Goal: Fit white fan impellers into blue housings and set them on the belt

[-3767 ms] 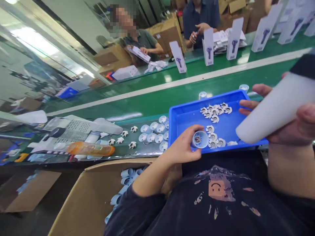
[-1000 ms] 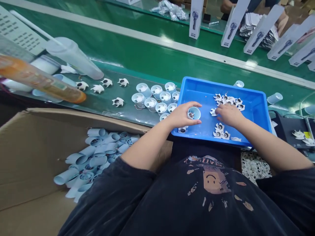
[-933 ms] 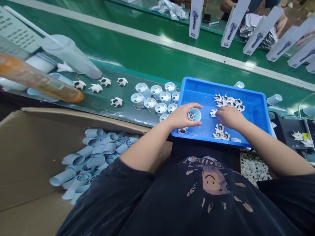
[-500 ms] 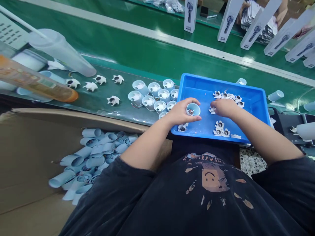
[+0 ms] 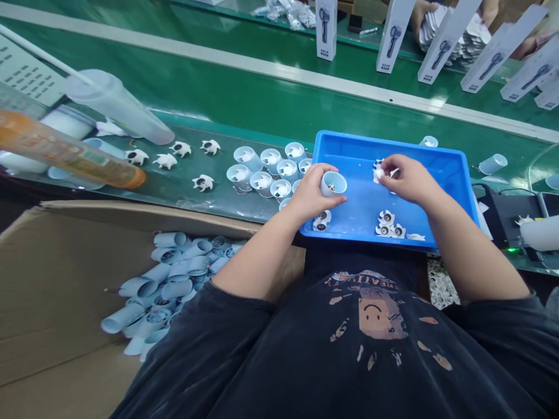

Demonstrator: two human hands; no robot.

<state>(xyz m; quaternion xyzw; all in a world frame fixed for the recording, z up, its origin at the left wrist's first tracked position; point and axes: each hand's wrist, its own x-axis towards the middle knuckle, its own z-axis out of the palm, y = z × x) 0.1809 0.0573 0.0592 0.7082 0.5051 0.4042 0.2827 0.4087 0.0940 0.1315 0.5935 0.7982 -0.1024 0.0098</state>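
At the glossy green bench (image 5: 244, 87), left grip (image 5: 311, 196) holds a tube (image 5: 331, 177), right grip (image 5: 409, 179) a rotor (image 5: 378, 174).

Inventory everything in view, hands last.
Tray: one, blue, right of centre
Held cup: one, light blue, over tray's left side
Pinched part: one, white, over tray
Tray fan wheels: several, white, in tray
Bench fan wheels: at least five, white, left
Cups with wheels: about ten, light blue, left of tray
Cardboard box: one, brown, lower left
Tubes: many, light blue, inside it
Bottle: one, orange, far left
Tumbler: one, translucent, near bottle
Upright boxes: at least six, white, upper right
Worktop: one, green, across top
Device: one, black, right edge
Other people's hands: several, upper right
Left hand: one, holding cup
Right hand: one, pinching part
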